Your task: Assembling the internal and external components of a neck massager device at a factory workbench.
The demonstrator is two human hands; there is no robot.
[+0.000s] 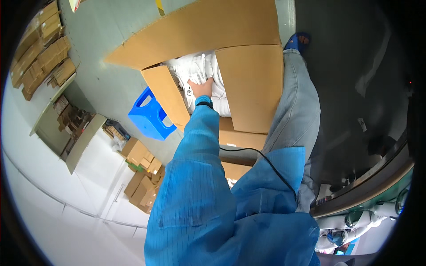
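My left hand, in a blue sleeve with a dark band at the wrist, reaches down into an open cardboard box. Its thumb and fingers are spread apart and touch a pile of white pieces packed inside. Some of these pieces look thin and flat, with small dark marks; their kind is too small to make out. The fingertips are partly hidden among them. My right hand is out of view.
A blue plastic stool stands left of the box. Beyond it are stacked cartons and flattened cardboard. A black cable crosses my blue coat. White robot-like arms show at lower right, beside a curved table edge.
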